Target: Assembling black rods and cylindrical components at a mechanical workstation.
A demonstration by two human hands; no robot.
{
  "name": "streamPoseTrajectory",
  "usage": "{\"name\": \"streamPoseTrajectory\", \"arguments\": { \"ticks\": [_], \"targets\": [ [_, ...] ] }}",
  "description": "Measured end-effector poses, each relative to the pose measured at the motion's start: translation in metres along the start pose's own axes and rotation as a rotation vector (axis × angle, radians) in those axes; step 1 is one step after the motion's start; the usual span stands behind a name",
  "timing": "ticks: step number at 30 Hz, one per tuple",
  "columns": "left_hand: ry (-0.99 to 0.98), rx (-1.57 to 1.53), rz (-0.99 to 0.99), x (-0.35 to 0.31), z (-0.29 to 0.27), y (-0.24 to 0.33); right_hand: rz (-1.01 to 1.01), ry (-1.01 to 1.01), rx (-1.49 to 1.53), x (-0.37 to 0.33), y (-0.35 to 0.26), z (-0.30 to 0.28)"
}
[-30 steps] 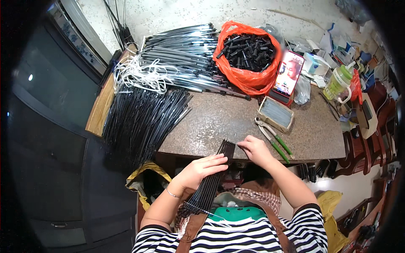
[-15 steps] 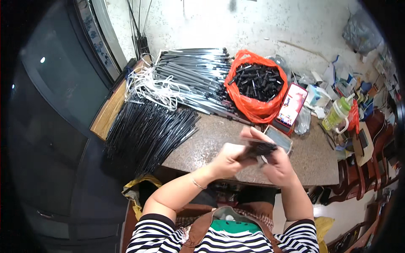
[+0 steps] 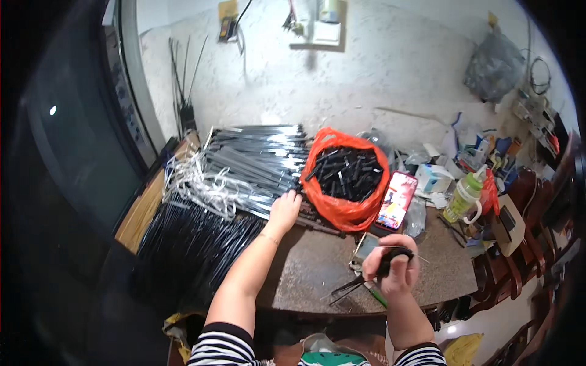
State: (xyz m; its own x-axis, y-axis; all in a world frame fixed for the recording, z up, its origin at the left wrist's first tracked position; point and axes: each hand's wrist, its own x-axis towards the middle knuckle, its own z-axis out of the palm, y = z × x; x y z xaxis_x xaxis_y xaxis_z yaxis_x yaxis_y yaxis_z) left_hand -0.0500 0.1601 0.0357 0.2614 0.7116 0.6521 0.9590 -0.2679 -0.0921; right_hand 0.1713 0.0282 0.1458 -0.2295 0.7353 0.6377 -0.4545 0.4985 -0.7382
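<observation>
My left hand (image 3: pixel 285 210) reaches to the right-hand ends of a pile of grey and black rods (image 3: pixel 250 168). Its fingers are bent together there, and whatever lies under the fingertips is hidden. Closed around a small dark bundle (image 3: pixel 397 259) is my right hand (image 3: pixel 400 277), raised over the front right of the table. A thin strand sticks out to the bundle's right; the pieces in it are too blurred to tell apart. Just left of that hand, thin black prongs (image 3: pixel 347 290) and a green stick (image 3: pixel 377 295) show at the tabletop.
A red plastic bag (image 3: pixel 311 198) full of short black pieces (image 3: pixel 349 174) stands behind my hands. Beside it a lit phone (image 3: pixel 398 200) leans upright. White cords (image 3: pixel 198 183) and thin black rods (image 3: pixel 189 244) lie left. A green bottle (image 3: pixel 463 198) stands right among clutter.
My hands have parted: the left has moved away left to the rod pile, while the right keeps the dark bundle. The view has tilted up, showing more wall.
</observation>
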Motion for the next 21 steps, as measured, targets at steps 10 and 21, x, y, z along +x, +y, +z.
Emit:
{"name": "streamPoseTrajectory", "arguments": {
  "ticks": [10, 21],
  "targets": [
    [0.964, -0.309, 0.08, 0.02, -0.184, 0.063, -0.163, 0.161, -0.058, 0.001, -0.016, 0.024],
    [0.307, -2.124, -0.196, -0.064, -0.279, 0.145, -0.013, 0.114, 0.023, -0.079, -0.079, 0.059]
  ]
}}
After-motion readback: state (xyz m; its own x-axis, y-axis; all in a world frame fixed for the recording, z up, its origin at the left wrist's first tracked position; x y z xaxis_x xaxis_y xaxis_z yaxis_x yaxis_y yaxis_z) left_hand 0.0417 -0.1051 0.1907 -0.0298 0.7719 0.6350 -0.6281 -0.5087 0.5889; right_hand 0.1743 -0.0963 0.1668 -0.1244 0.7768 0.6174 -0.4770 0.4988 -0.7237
